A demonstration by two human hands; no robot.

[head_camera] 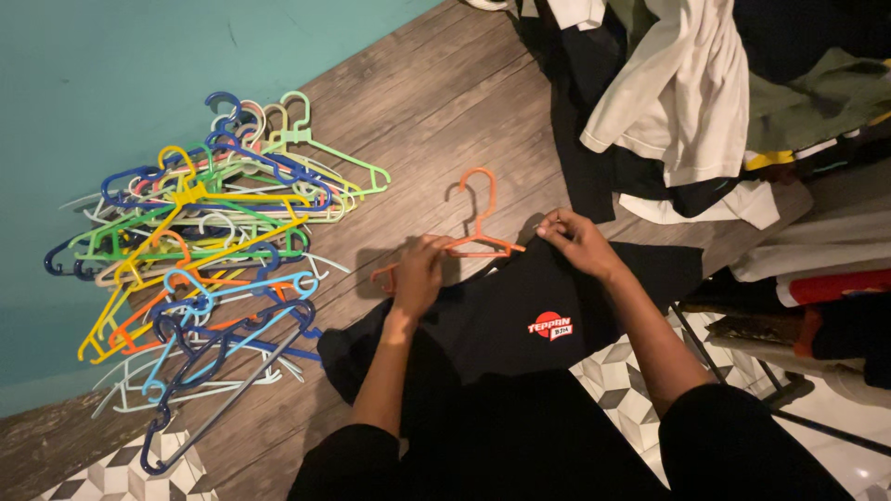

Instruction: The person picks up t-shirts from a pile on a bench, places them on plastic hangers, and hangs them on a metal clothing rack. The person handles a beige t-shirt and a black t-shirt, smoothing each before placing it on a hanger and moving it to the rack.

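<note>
A black T-shirt [520, 320] with a small red and white chest print lies spread on the wooden floor in front of me. An orange plastic hanger [478, 218] sits at its collar, hook pointing away from me. My left hand [419, 274] grips the shirt's left shoulder over the hanger's arm. My right hand [574, 239] pinches the shirt's right shoulder beside the hanger's other end. Part of the hanger is hidden under the fabric and my fingers.
A heap of several coloured plastic hangers [200, 246] lies at the left against a teal wall [111, 65]. A pile of white, black and green clothes [691, 93] fills the upper right. A metal rack leg [733, 353] and patterned tiles [617, 380] are at the right.
</note>
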